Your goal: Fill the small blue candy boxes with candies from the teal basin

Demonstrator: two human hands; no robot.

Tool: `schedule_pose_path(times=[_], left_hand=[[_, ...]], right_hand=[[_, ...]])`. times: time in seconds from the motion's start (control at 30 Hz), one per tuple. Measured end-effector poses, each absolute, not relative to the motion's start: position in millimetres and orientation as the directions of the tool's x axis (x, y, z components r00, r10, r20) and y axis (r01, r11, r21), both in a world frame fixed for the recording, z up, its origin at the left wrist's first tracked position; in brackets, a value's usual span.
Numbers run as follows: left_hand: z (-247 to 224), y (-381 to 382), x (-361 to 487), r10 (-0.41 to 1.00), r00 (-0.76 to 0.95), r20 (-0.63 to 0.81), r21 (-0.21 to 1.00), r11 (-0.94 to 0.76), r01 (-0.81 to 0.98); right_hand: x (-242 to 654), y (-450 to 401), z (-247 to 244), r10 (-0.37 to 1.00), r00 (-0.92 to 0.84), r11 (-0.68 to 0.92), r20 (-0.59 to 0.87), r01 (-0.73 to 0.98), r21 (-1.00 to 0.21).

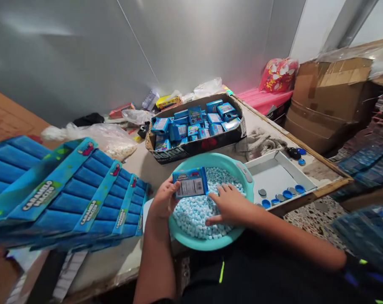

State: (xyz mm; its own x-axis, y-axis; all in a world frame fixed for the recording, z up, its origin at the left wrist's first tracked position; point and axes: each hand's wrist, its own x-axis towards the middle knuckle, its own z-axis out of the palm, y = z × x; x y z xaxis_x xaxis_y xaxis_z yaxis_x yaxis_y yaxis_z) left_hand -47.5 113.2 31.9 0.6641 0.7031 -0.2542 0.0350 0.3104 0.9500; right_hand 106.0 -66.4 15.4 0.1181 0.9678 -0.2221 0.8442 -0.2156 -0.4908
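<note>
From here I see blue display boxes printed "Caramelo Macizo" (pixel 93 211) stacked on the left. Next, the left hand (pixel 166 196) grips a small blue candy box (pixel 190 182) between thumb and fingers, over the near-left part of a turquoise basin (pixel 207 244) of pale blue candies (pixel 194 217). On the candies lies the right hand (pixel 231 205), fingers spread, grasping nothing I can make out. Beyond the basin stands a carton of similar blue boxes (pixel 191 148); to the right, a white tray (pixel 273 169) holds blue caps (pixel 287 194).

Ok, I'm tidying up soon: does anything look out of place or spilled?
Two blue caps lie outside the white tray, apart from similar ones inside. The Caramelo Macizo packets sit jumbled in their carton. I see no spill: the candies lie within the teal basin.
</note>
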Motion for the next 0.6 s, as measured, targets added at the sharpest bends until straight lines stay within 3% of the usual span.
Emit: schedule_pose_path(times=[0.07,0.13,0.23,0.37,0.5,0.6], left_hand=[[30,114,-49,0.714,0.645,-0.273,0.937,0.349,0.010],[27,115,-51,0.813,0.538,-0.221,0.939,0.326,-0.107],[27,121,-55,0.924,0.378,-0.053,0.940,0.174,-0.294],[38,134,-55,0.929,0.341,0.143,0.910,0.012,-0.414],[39,151,-45,0.965,0.228,0.128,0.909,-0.023,-0.416],[25,162,-40,0.976,0.182,0.120,0.919,-0.040,-0.391]], right_hand=[[105,-69,17,0.973,0.049,-0.147,-0.225,0.885,-0.442],[106,-71,19,0.976,-0.023,-0.070,-0.215,0.907,-0.416],[105,-70,21,0.971,-0.089,-0.008,-0.220,0.914,-0.406],[101,-62,20,0.956,-0.122,-0.001,-0.268,0.910,-0.416],[103,-40,11,0.952,-0.175,0.058,-0.250,0.908,-0.415],[112,-7,3,0.967,-0.204,0.145,-0.153,0.933,-0.330]])
